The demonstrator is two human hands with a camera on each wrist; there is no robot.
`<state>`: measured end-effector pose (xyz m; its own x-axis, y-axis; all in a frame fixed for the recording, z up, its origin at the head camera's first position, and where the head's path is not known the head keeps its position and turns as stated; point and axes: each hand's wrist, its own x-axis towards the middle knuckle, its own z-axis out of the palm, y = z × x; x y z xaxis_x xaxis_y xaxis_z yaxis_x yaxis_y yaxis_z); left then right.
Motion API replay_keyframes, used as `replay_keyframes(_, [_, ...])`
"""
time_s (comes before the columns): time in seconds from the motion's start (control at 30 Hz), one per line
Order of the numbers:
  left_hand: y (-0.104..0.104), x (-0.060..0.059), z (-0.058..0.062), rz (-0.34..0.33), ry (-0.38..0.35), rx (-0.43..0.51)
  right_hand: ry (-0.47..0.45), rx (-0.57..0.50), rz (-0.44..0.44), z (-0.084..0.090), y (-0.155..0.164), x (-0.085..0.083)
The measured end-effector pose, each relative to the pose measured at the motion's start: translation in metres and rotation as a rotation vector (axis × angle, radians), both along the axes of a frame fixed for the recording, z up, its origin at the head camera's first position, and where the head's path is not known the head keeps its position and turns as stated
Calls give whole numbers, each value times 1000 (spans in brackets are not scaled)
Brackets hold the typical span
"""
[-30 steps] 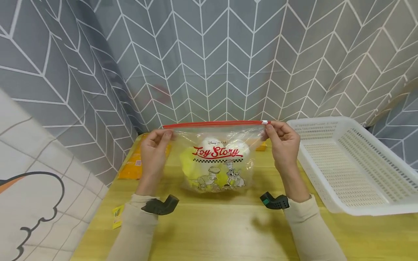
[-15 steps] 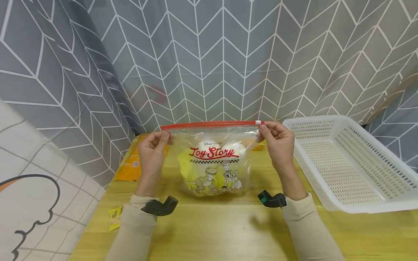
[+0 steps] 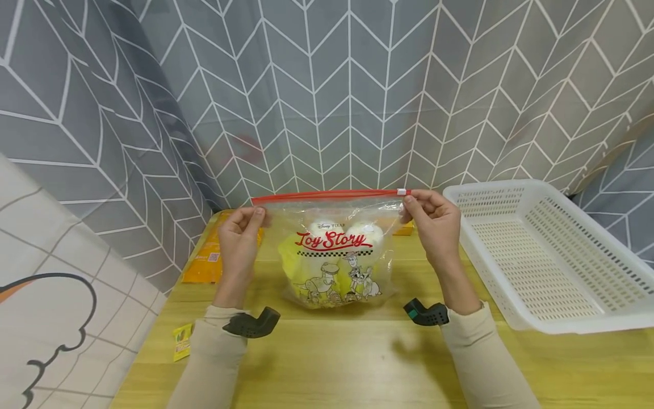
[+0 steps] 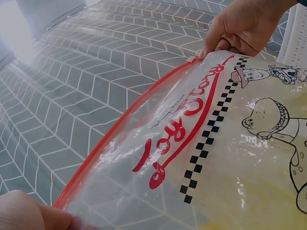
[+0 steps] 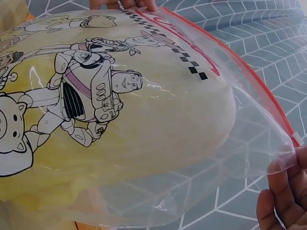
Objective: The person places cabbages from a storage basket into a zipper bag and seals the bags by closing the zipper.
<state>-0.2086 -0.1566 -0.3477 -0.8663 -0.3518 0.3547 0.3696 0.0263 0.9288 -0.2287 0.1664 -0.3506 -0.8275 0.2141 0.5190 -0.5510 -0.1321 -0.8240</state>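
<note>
Both hands hold up a clear zipper bag (image 3: pixel 337 267) by its top corners, with its printed front toward me. Its red zip strip (image 3: pixel 327 195) stretches nearly level between the hands. The white slider (image 3: pixel 402 192) sits at the right end of the strip. My left hand (image 3: pixel 239 236) pinches the left corner between thumb and fingers. Just below the slider, my right hand (image 3: pixel 436 227) pinches the right corner. Yellow and white rounded contents show through the plastic. The right wrist view shows the bag (image 5: pixel 158 124) bulging with them, and the right fingers (image 5: pixel 283 196) at its corner.
A white plastic basket (image 3: pixel 552 255) stands on the wooden table (image 3: pixel 332 363) at the right. An orange packet (image 3: pixel 204 258) lies behind the left hand, and a small yellow sachet (image 3: pixel 181 342) is by the left sleeve. A patterned grey curtain (image 3: pixel 327 96) hangs behind.
The bag and both hands have shifted slightly left in view, along with the surroundings. The grip on both corners and the slider's place stay the same.
</note>
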Motion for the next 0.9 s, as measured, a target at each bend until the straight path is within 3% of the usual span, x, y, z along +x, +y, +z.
replay_keyframes(0.17, [5, 1, 1, 46, -3, 14, -10, -6, 11, 1, 0, 2])
replay_keyframes(0.23, [8, 2, 1, 89, 27, -37, -13, -11, 16, 2, -2, 3])
replay_keyframes(0.43, [20, 5, 4, 337, 325, -452, -21, 9, 23, 4, -7, 3])
replay_keyframes(0.5, [27, 5, 6, 373, 402, -550, -25, 19, 24, 4, -8, 2])
replay_keyframes(0.67, [49, 3, 13, 287, 461, -697, -36, 28, 23, 3, -8, 2])
replay_keyframes(0.9, [81, -3, 26, 143, 441, -938, -25, 45, 76, 3, -7, 5])
